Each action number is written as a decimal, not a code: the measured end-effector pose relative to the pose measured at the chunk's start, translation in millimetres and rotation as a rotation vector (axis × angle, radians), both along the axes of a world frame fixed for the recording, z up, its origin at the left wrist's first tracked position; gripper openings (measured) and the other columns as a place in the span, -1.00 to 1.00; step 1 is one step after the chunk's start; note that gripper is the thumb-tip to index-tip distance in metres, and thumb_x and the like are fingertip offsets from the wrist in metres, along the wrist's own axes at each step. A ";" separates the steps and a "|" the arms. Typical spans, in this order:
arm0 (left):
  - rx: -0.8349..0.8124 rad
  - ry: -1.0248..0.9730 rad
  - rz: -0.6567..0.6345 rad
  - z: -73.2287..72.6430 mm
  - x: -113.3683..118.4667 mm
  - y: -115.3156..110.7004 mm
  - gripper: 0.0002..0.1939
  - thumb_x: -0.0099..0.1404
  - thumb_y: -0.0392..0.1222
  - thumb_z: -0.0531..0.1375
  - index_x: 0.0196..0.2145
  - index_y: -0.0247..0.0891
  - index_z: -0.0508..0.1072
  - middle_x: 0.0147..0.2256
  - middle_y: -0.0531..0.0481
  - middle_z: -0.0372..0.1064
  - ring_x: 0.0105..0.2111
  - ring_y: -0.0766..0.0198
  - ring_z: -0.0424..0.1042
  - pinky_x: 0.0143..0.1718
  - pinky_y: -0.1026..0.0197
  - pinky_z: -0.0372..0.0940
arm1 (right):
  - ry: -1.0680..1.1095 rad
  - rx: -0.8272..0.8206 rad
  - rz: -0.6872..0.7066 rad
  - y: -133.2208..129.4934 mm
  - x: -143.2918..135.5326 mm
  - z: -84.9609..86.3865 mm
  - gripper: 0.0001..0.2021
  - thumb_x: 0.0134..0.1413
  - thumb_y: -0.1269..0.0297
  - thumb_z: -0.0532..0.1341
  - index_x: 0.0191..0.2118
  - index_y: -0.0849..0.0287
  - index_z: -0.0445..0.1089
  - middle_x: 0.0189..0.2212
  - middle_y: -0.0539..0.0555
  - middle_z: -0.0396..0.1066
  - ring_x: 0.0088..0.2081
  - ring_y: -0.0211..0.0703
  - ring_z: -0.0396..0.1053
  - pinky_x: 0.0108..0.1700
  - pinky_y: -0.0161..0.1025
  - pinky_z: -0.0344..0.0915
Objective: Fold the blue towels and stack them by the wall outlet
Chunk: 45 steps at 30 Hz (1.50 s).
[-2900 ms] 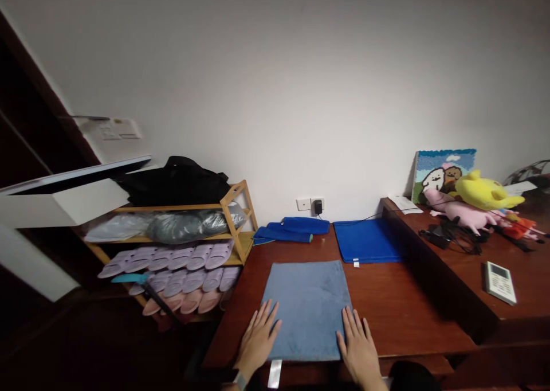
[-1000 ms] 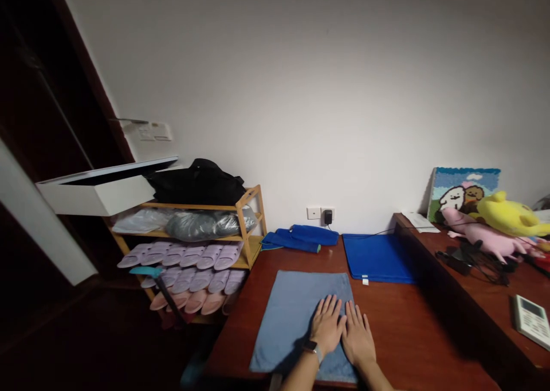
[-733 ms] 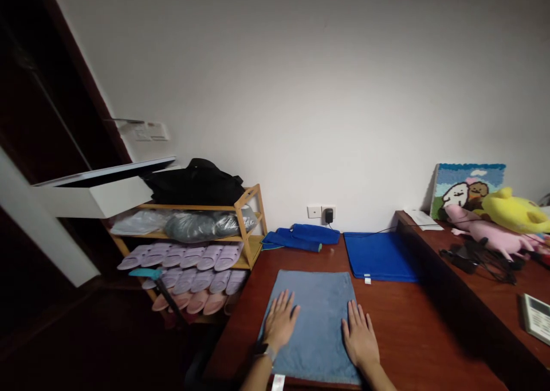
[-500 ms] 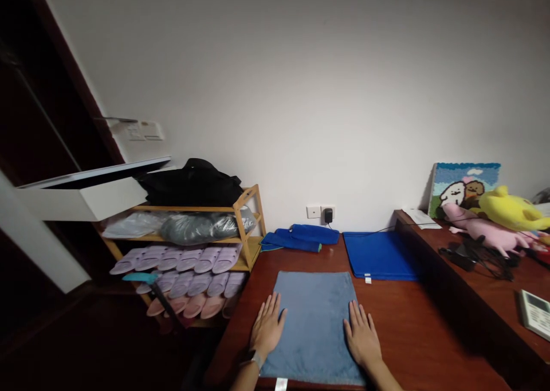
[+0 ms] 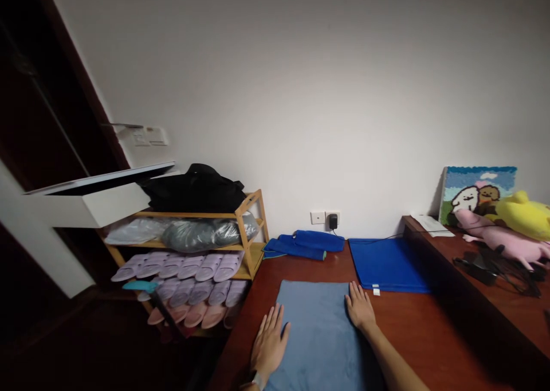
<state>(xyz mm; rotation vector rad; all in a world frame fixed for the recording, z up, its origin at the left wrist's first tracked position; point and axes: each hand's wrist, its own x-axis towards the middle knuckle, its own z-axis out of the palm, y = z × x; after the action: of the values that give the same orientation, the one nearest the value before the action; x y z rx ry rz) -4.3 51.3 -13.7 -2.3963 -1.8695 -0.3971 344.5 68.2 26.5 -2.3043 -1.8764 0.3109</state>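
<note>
A grey-blue towel [image 5: 318,333] lies spread on the reddish-brown wooden table [image 5: 404,333], its near edge cut off by the bottom of the view. My left hand [image 5: 270,339] rests flat along the towel's left edge, fingers stretched out and thumb apart. At the towel's far right corner, my right hand [image 5: 360,306] lies flat with its fingers pointing away from me. Neither hand grips anything. Beyond my right hand is a folded bright blue cloth [image 5: 389,265] with small white tags. Another blue cloth with a green edge [image 5: 303,245] lies crumpled near the wall.
A wooden rack [image 5: 253,230] at left holds several lilac slippers [image 5: 191,265], plastic-wrapped items [image 5: 201,234] and a black bag [image 5: 195,190]. On the right, a raised surface carries a pink plush toy [image 5: 502,239], a yellow one [image 5: 526,213] and cables [image 5: 511,273]. A plug [image 5: 332,222] sits in the wall socket.
My right hand has slid away from me along the towel's right edge to its far corner. The left hand stays at the left edge. The view has shifted slightly.
</note>
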 end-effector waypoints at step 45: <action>-0.168 0.000 -0.014 27.3 -15.5 131.4 -0.38 0.52 0.05 -0.16 0.42 -0.23 0.12 0.42 -0.08 0.03 0.42 0.09 -0.02 0.41 -0.10 -0.06 | -0.024 0.070 -0.016 4.8 -1.7 -21.0 -0.30 0.35 0.05 -0.27 0.47 0.34 -0.13 0.49 0.08 -0.19 0.49 -0.06 -0.25 0.46 -0.06 -0.26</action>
<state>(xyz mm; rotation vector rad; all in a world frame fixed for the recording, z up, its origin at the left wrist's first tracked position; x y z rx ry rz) -19.8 182.7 13.5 -2.5145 -1.9603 -0.2509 342.8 73.0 5.6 -2.2862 -1.8485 0.2124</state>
